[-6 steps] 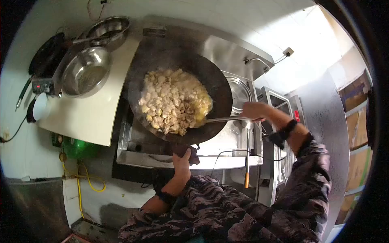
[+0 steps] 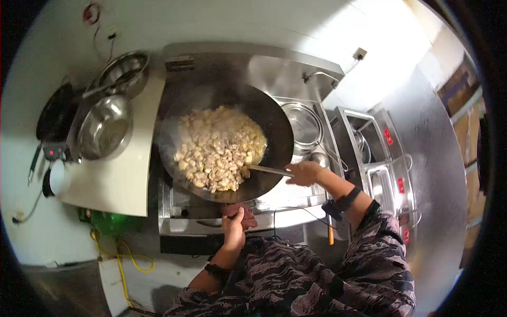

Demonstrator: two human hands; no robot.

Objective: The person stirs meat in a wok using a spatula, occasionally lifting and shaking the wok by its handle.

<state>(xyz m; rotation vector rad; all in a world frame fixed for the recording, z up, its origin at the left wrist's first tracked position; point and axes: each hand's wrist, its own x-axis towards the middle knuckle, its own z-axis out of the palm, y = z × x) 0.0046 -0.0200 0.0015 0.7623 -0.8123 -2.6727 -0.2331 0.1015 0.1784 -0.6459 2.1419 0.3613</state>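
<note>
Far off to the left of the left hand, a dark pan (image 2: 54, 113) stood near the wall, with a white container (image 2: 59, 177) below it. Closer to that hand, though still well apart, two steel bowls, the nearer one (image 2: 105, 129) and the farther one (image 2: 127, 76), sat by a cream table (image 2: 134, 177). A yellow hose (image 2: 124, 274) looped low down, left of the same hand.

Straight ahead of the left hand, a big dark wok (image 2: 279, 121) held a steaming heap of pale chopped meat (image 2: 214, 153). The left hand (image 2: 234, 232) itself gripped a folded dark red cloth (image 2: 246, 216) at the wok's near edge.

Left of the right hand, a metal utensil (image 2: 270, 170) ran into the meat, its head buried from sight; the right hand (image 2: 304, 173) was closed around its handle. Beyond that hand lay a round steel strainer (image 2: 302, 127), and nearer the body, to its right, hung an orange handle (image 2: 331, 235).
</note>
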